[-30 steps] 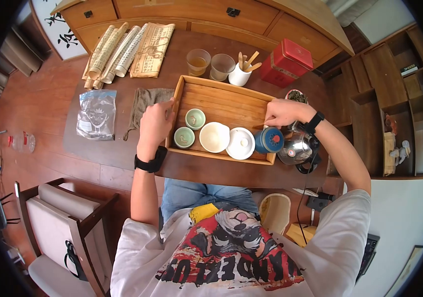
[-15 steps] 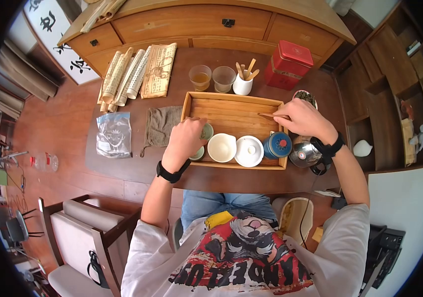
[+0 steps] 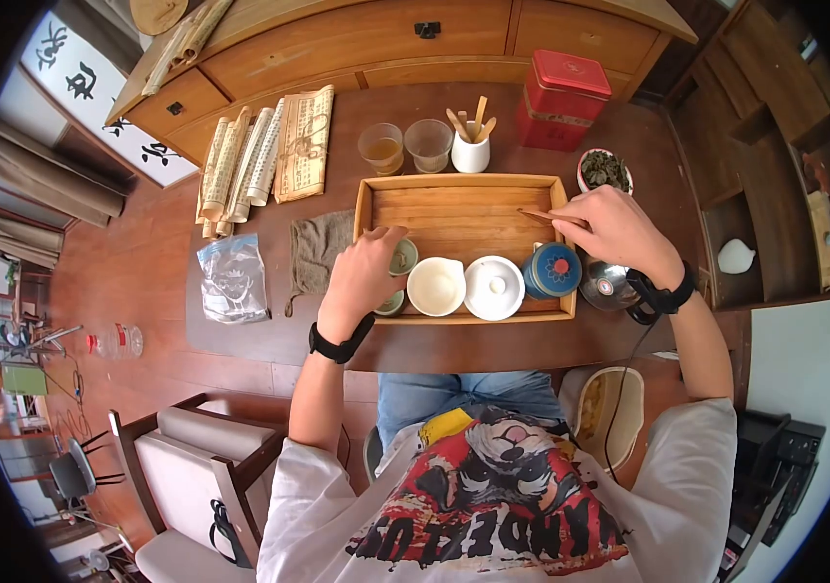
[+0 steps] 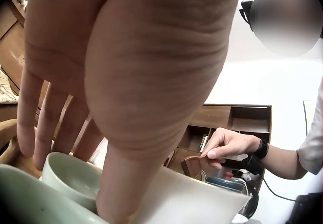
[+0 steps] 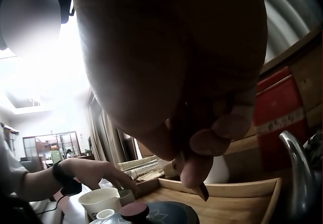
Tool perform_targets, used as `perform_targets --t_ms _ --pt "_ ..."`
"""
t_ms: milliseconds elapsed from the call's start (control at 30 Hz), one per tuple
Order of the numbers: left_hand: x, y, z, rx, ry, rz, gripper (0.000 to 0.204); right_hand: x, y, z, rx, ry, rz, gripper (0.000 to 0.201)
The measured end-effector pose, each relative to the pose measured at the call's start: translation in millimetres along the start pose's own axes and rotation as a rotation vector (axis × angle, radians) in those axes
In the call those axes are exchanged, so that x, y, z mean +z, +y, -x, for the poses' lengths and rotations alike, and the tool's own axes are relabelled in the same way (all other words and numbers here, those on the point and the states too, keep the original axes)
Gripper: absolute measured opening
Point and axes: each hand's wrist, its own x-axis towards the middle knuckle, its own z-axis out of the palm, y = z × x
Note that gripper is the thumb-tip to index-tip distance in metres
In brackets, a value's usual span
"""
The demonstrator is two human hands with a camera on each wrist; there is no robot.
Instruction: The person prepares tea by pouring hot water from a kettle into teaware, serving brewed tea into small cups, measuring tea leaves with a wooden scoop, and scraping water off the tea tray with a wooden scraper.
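On the table is a wooden tray (image 3: 454, 209) with teaware along its near side. My left hand (image 3: 364, 272) hangs over two pale green teacups (image 3: 402, 258) at its left end. Fairly straight fingers reach past the far cup's rim in the left wrist view, with the thumb beside that cup (image 4: 75, 178). Over the tray's right edge my right hand (image 3: 619, 228) pinches a slim brown wooden tool (image 3: 539, 214), its tip pointing left; most of it is hidden in the fingers. A white pitcher (image 3: 436, 288), white lidded bowl (image 3: 495, 289) and blue lidded pot (image 3: 552, 270) stand between the hands.
Behind the tray stand two clear cups (image 3: 381, 149), a white holder (image 3: 471, 154) of wooden tools and a red tin (image 3: 563, 100). A steel kettle (image 3: 609, 285) and a dish of tea leaves (image 3: 605, 172) are at right. Left lie a cloth (image 3: 323, 255), plastic bag (image 3: 233, 280) and scrolls (image 3: 240, 165).
My left hand has left the tray's left edge and come over the green cups. My right hand has left the right edge, and the wooden tool now shows plainly in it.
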Motion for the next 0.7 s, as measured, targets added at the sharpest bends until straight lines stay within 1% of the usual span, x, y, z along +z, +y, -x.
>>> perform_targets --t_ms 67,133,267,333,467,533,600,667,700 --pt "5.1 0.4 -3.0 0.005 -0.029 -0.018 0.058 2.8 1.0 0.0 -0.01 0.019 -0.006 0.02" --pt "12.3 -0.5 -5.9 0.017 -0.014 -0.123 0.056 6.6 3.2 0.5 -0.018 0.039 -0.012 0.02" --pt "17.2 -6.0 -12.9 0.035 0.002 -0.152 0.057 10.6 6.5 2.2 -0.024 0.061 -0.008 0.021" --pt "11.6 -6.7 -18.5 -0.046 0.034 -0.073 0.064 11.9 7.8 3.8 -0.012 0.06 -0.015 0.021" --pt "2.7 -24.0 -41.7 -0.084 0.068 -0.075 0.067 14.8 7.3 5.7 -0.007 0.089 -0.036 0.022" --pt "-0.6 -32.0 -55.1 -0.03 0.136 -0.11 0.065 16.0 5.2 5.5 0.002 0.099 -0.051 0.023" --pt "0.8 -41.3 -66.0 -0.005 0.138 -0.126 0.065 17.0 4.7 5.2 -0.005 0.102 -0.04 0.023" --pt "4.4 -49.1 -74.7 0.136 0.23 -0.222 0.061 18.1 5.1 5.7 0.001 0.097 -0.05 0.023" --pt "4.5 -49.7 -78.3 0.14 0.229 -0.223 0.061 18.5 5.1 6.1 0.005 0.088 -0.058 0.023"
